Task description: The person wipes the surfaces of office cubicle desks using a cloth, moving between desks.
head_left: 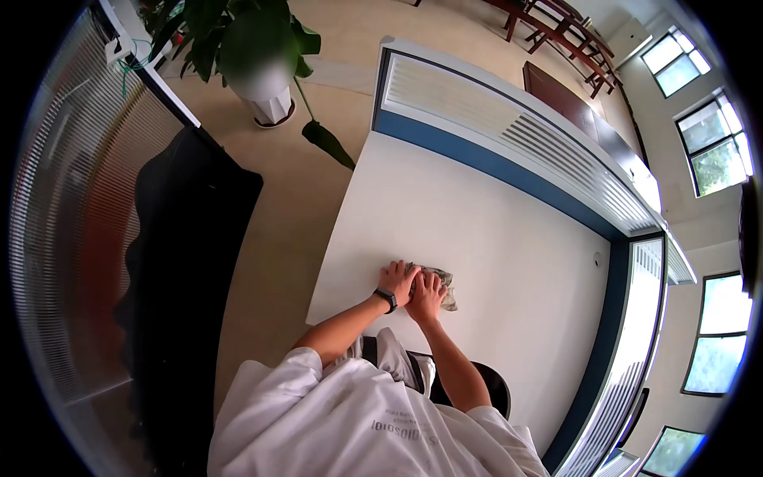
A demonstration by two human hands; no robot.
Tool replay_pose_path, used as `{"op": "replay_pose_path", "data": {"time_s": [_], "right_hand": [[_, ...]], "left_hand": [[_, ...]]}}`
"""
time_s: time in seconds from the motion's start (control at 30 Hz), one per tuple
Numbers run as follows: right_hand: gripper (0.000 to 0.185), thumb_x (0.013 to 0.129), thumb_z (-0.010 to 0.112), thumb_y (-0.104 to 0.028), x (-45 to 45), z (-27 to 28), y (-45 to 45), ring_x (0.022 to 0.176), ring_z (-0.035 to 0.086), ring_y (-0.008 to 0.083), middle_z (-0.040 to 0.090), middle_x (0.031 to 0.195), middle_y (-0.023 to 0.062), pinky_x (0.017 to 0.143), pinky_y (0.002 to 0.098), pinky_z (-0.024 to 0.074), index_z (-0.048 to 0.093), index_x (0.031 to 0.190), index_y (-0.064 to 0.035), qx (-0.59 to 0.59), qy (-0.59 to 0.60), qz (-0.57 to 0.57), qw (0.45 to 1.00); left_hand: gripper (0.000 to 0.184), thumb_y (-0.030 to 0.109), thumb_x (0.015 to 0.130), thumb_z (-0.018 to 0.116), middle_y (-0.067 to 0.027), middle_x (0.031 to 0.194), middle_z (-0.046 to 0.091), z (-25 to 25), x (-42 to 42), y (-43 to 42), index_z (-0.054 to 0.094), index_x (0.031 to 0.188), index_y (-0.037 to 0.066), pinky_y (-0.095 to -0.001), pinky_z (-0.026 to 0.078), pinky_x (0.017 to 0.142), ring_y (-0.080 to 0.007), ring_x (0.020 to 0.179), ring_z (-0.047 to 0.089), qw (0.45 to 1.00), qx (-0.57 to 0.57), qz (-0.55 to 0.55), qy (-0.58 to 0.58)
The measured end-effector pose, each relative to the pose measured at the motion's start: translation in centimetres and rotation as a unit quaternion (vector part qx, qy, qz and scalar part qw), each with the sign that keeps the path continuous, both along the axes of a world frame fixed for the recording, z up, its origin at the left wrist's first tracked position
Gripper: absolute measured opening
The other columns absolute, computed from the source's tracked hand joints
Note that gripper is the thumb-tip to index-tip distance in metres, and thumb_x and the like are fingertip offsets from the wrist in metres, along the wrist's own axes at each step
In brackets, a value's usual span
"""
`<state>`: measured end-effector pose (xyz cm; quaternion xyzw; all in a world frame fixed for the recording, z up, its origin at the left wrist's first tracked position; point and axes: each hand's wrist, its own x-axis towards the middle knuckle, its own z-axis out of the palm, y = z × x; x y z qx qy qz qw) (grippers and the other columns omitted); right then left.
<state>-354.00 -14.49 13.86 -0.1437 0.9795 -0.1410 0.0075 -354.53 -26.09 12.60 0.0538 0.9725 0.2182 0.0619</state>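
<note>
A crumpled, patterned grey-green cloth lies on the white desk near its front left edge. Both of my hands rest on it, side by side and close together. My left hand, below a black wristwatch, is on the cloth's left part with its fingers bent apart. Over the middle of the cloth is my right hand, its fingers bent and pressing on the fabric. The palms and the cloth beneath them are hidden.
A blue-edged divider runs along the desk's far and right sides. Beyond the left edge stand a potted plant and a black draped surface. A dark chair is by my right arm.
</note>
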Motion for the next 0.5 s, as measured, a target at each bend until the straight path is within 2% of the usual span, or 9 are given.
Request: {"op": "replay_pose_path", "data": {"time_s": [0.23, 0.43, 0.5], "right_hand": [[0.056, 0.065, 0.070, -0.020, 3.2, 0.3, 0.8, 0.115, 0.040, 0.0267, 0.046, 0.120, 0.0052, 0.093, 0.0537, 0.0270, 0.050, 0.116, -0.0139, -0.003, 0.028, -0.009, 1.000], [0.055, 0.062, 0.070, -0.018, 3.1, 0.0, 1.0, 0.114, 0.042, 0.0269, 0.048, 0.117, 0.0048, 0.092, 0.0525, 0.0274, 0.052, 0.115, -0.0136, -0.031, 0.024, -0.010, 0.999], [0.056, 0.062, 0.070, -0.018, 2.7, 0.3, 1.0, 0.114, 0.041, 0.0269, 0.048, 0.118, 0.0048, 0.093, 0.0528, 0.0272, 0.052, 0.115, -0.0136, -0.031, 0.032, -0.012, 0.999]], "left_hand": [[0.061, 0.027, 0.069, 0.067, -0.0113, 0.113, 0.047, -0.3, 2.9, 0.2, 0.043, 0.125, 0.021, -0.0463, 0.039, 0.076, -0.0311, 0.103, 0.045, 0.999, -0.013, -0.048, 0.018], [0.069, 0.034, 0.067, 0.069, -0.0129, 0.121, 0.045, -0.2, 2.0, 0.0, 0.039, 0.128, 0.022, -0.0478, 0.038, 0.079, -0.0313, 0.109, 0.043, 0.996, -0.022, -0.081, -0.041], [0.069, 0.032, 0.066, 0.070, -0.0128, 0.118, 0.045, -0.4, 1.9, 0.0, 0.039, 0.127, 0.022, -0.0475, 0.039, 0.077, -0.0316, 0.106, 0.043, 0.996, -0.017, -0.083, -0.013]]}}
